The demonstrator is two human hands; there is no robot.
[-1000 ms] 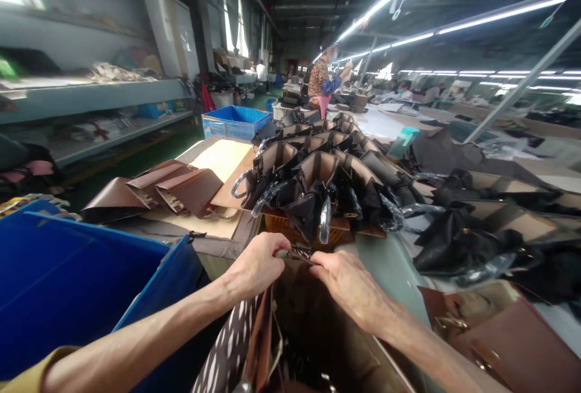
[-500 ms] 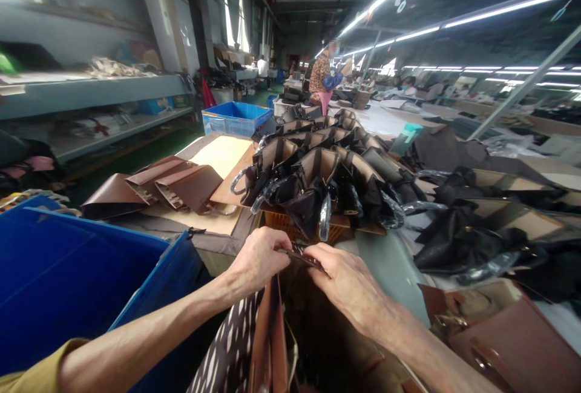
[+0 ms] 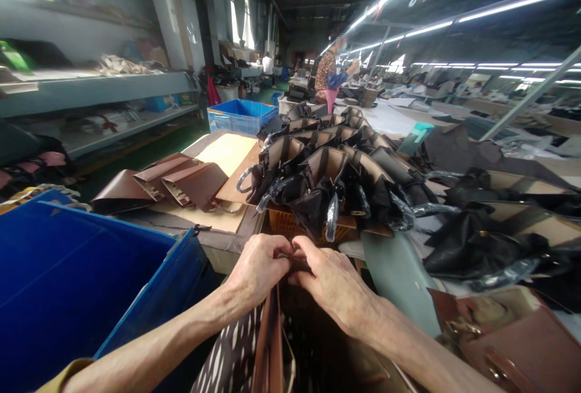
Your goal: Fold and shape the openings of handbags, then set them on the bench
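Observation:
My left hand (image 3: 261,266) is closed, its thumb and fingers pinching the upper edge of a brown leather bag (image 3: 269,344) at my lap. Close beside it, my right hand (image 3: 324,275) grips the same dark brown edge with thumb and fingers, the fingertips of both hands nearly touching. The bag's brown side panel hangs down below my left hand. Its interior is dark, and much of the bag is hidden under my right forearm. Patterned dark and white cloth (image 3: 233,344) shows beside the bag.
A large blue bin (image 3: 91,260) stands at left. Brown leather bags (image 3: 195,184) lie on a table ahead. Black bags (image 3: 322,169) with plastic-wrapped handles are piled in front. Another brown bag (image 3: 512,338) sits at lower right. A person (image 3: 327,72) stands farther back.
My right hand has moved left along the bag's edge, closer to my left hand. The view has shifted slightly, so the surroundings sit a little farther right.

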